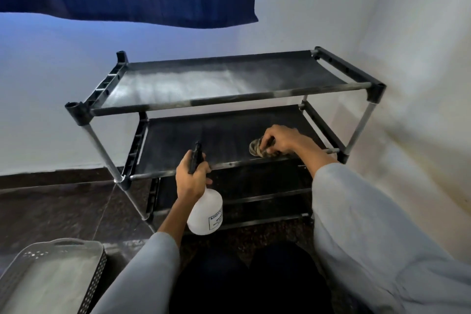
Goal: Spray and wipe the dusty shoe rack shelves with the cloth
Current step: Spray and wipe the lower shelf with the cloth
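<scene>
L hand (190, 181) grips spray bottle (204, 211) by its neck, before shoe rack (254, 94). R hand (280, 141) pinches cloth (257, 149) under fingers on 2nd shelf (204, 137), front-right.

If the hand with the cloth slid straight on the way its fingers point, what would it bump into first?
The right hand, holding the cloth, points left across the second shelf. That shelf looks bare that way, so it would probably meet the rack's left side frame first, though depth is hard to judge.
</scene>
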